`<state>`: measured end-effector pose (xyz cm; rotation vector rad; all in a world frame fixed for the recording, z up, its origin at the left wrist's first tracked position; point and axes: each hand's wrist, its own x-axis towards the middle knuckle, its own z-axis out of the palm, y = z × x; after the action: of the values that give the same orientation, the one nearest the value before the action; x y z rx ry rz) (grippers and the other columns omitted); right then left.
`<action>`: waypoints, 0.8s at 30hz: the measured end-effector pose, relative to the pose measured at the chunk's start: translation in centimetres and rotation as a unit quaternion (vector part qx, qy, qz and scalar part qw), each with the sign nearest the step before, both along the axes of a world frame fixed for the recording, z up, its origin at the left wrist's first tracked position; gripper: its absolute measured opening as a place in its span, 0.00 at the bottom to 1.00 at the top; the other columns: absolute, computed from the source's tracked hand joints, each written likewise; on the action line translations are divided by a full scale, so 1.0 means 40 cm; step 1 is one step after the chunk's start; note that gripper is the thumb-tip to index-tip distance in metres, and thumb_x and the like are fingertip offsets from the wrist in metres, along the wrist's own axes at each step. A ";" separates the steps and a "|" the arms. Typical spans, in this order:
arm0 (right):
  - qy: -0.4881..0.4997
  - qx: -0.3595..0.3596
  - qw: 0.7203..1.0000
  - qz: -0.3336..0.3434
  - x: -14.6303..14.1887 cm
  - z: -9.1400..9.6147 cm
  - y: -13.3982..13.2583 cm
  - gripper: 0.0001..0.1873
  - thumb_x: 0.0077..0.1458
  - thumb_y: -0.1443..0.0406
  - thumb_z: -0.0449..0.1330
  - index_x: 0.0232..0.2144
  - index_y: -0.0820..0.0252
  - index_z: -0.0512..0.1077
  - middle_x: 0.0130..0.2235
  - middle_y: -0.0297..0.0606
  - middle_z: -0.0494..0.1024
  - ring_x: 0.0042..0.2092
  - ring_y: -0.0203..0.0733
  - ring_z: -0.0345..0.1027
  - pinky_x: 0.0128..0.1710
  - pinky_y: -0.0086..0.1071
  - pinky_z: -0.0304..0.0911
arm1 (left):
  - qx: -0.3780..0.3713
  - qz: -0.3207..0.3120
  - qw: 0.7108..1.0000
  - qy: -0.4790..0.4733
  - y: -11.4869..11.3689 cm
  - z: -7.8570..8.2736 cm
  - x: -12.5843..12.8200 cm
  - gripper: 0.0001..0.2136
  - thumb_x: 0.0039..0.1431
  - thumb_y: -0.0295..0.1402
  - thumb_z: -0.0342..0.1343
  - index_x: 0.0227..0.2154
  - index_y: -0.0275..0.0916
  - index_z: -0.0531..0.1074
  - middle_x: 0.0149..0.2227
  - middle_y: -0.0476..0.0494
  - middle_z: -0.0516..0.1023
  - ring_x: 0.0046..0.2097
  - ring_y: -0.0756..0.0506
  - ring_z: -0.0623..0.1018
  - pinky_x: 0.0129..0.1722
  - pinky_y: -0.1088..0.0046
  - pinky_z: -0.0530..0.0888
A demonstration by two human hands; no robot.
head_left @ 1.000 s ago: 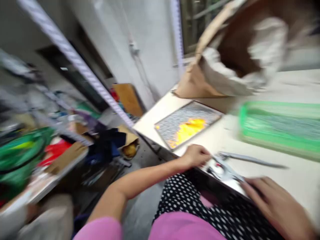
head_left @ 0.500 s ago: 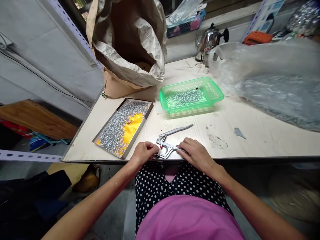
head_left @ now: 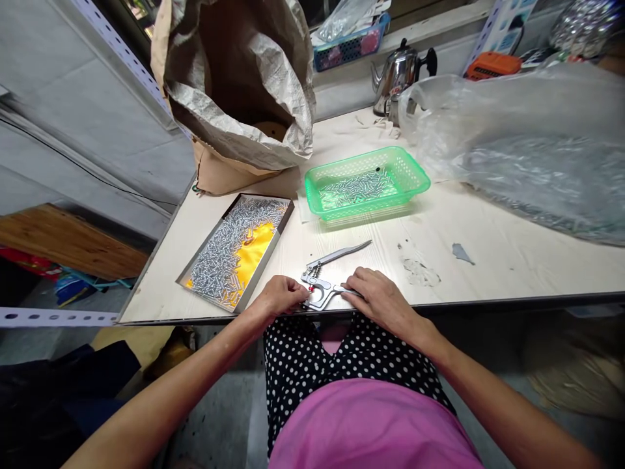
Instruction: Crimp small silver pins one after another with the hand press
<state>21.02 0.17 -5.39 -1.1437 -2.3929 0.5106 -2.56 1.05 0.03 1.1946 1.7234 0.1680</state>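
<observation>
Near the table's front edge lie metal hand pliers [head_left: 323, 286] with a C-shaped jaw, a spring and a small red part; their upper handle is spread away from the lower one. My right hand [head_left: 378, 293] is closed on the lower handle. At the jaw end, my left hand [head_left: 284, 295] has its thumb and finger pinched together beside the jaw. What sits in that pinch is too small to make out. Left of the pliers is a shallow tray [head_left: 258, 277] of many small silver metal pins, with a yellow lining showing.
A green plastic basket [head_left: 364, 212] holding similar silver pins stands behind the pliers. Beyond are a large open paper sack [head_left: 234, 130], a steel kettle [head_left: 398, 78] and, at right, a big clear plastic bag [head_left: 537, 150]. A grey scrap [head_left: 461, 253] lies on the tabletop.
The view has shifted slightly, so the things on the table appear a little further left. Both hands keep nearly the same places at the pliers.
</observation>
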 end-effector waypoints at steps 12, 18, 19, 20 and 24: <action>0.008 -0.018 1.000 0.024 0.016 0.034 0.005 0.12 0.63 0.59 0.56 0.43 0.59 0.72 0.41 0.43 0.73 0.43 0.45 0.67 0.43 0.37 0.63 | -0.060 -0.015 0.998 0.006 0.019 0.031 0.011 0.09 0.45 0.35 0.62 0.20 0.35 0.72 0.17 0.53 0.68 0.22 0.52 0.67 0.23 0.76 0.64; -0.094 0.026 0.995 0.017 0.065 0.055 0.101 0.49 0.50 0.42 0.61 0.64 0.67 0.56 0.66 0.60 0.54 0.66 0.66 0.44 0.61 0.58 0.47 | -0.061 -0.011 0.998 0.007 0.014 0.028 0.008 0.10 0.45 0.36 0.63 0.20 0.35 0.72 0.17 0.53 0.68 0.22 0.52 0.67 0.22 0.77 0.64; -0.117 0.016 0.992 0.031 0.068 0.053 0.119 0.53 0.49 0.40 0.61 0.65 0.68 0.53 0.66 0.61 0.52 0.67 0.67 0.42 0.62 0.59 0.45 | -0.062 -0.008 0.998 0.012 0.014 0.027 0.009 0.10 0.45 0.35 0.63 0.20 0.35 0.71 0.17 0.53 0.68 0.22 0.52 0.67 0.22 0.77 0.64; -0.134 0.007 0.990 0.047 0.070 0.053 0.135 0.55 0.48 0.39 0.61 0.66 0.68 0.52 0.66 0.61 0.52 0.67 0.68 0.41 0.62 0.59 0.44 | -0.062 -0.005 0.998 0.016 0.013 0.026 0.010 0.09 0.45 0.35 0.63 0.20 0.35 0.71 0.17 0.53 0.68 0.22 0.52 0.67 0.22 0.77 0.64; -0.162 0.011 0.983 0.085 0.057 0.063 0.168 0.56 0.45 0.39 0.62 0.65 0.68 0.53 0.61 0.60 0.61 0.62 0.67 0.52 0.60 0.59 0.47 | -0.050 0.009 0.998 0.027 0.007 0.024 0.013 0.09 0.47 0.34 0.61 0.20 0.35 0.71 0.17 0.53 0.68 0.22 0.52 0.67 0.22 0.77 0.64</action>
<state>23.30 6.89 -2.89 -1.0889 -2.7867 0.3738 -2.02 1.31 0.99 1.1192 1.7687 0.0610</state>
